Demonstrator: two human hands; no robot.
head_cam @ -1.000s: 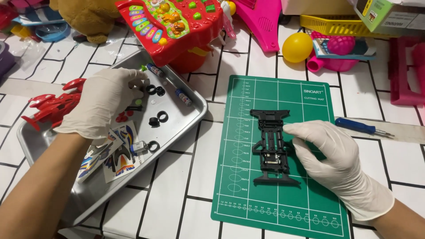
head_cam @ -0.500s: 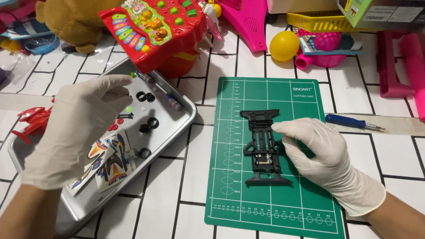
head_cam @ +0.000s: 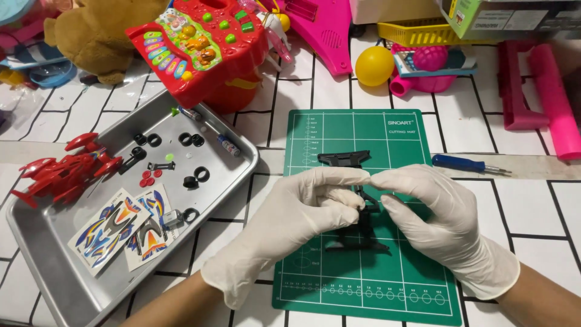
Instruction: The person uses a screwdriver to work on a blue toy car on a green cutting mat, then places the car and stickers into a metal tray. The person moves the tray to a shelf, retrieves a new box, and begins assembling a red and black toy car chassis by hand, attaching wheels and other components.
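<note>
Bright, even indoor light, seemingly from overhead. Shadows soft and short: a faint one under the left hand (head_cam: 296, 218) and right hand (head_cam: 436, 224) on the green mat (head_cam: 363, 284), another along the tray (head_cam: 54, 266) wall. Mild sheen on the metal tray floor and the sticker sheets (head_cam: 118, 227); small glints on the yellow ball (head_cam: 374, 65) and red toy (head_cam: 200, 42). No blown-out glare. Focus sharp at centre; gloves lose some texture to brightness. Slight softness and wide-angle stretch at the desk's far corners and frame edges. No motion blur visible.
</note>
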